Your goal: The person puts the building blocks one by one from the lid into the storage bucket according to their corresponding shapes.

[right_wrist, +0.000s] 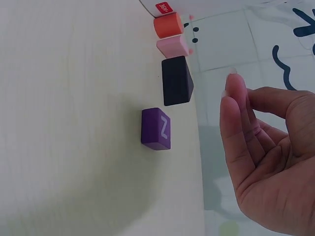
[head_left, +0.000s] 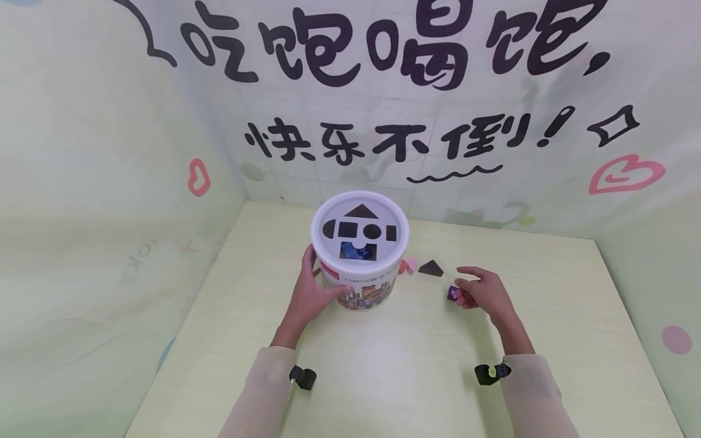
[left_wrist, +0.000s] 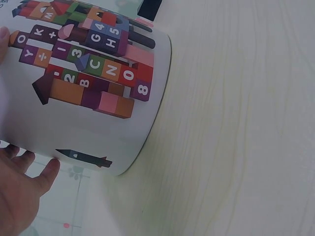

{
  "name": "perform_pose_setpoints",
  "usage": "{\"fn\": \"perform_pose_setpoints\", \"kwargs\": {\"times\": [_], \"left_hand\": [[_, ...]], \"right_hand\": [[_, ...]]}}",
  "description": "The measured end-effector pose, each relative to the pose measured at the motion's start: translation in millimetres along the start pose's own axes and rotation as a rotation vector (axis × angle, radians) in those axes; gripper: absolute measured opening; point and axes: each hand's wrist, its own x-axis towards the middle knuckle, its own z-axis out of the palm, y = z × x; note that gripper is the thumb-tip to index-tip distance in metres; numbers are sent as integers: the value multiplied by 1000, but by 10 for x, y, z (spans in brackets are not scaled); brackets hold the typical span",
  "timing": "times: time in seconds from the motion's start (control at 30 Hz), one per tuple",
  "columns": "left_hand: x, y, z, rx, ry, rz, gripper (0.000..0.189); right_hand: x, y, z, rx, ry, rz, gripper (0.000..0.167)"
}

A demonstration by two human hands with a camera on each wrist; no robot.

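Note:
A white round bucket (head_left: 358, 283) with printed block pictures stands on the table, its lid (head_left: 395, 243) cut with several shaped holes. Blue pieces (head_left: 358, 250) show through the arch-shaped hole. My left hand (head_left: 312, 292) holds the bucket's side, thumb at the front and fingers round the left; the left wrist view shows only part of the hand. My right hand (head_left: 482, 292) hovers by a purple block (right_wrist: 156, 129) marked with a white character. In the right wrist view its fingers are loosely bent, nothing is between them, and the block stands apart on the table.
Between the bucket and the purple block lie a dark triangular block (right_wrist: 177, 81), a pink block (right_wrist: 172, 46) and an orange-red rounded block (right_wrist: 168, 25). The pale wooden table (head_left: 405, 377) meets a printed cloth wall (head_left: 350, 176) at the back.

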Motion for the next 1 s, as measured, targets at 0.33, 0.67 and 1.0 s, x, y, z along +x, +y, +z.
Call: {"fn": "perform_pose_setpoints", "kwargs": {"times": [0.33,0.67,1.0], "left_hand": [[-24,53,-7,4,-6,-1,117],[-17,30,-5,4,-2,-2,116],[-23,36,-3,6,-1,-14,116]], "right_hand": [[51,178,44,27,8,46,47],[117,350,102,35,1,69,46],[148,477,177,5,19,91,46]]}}
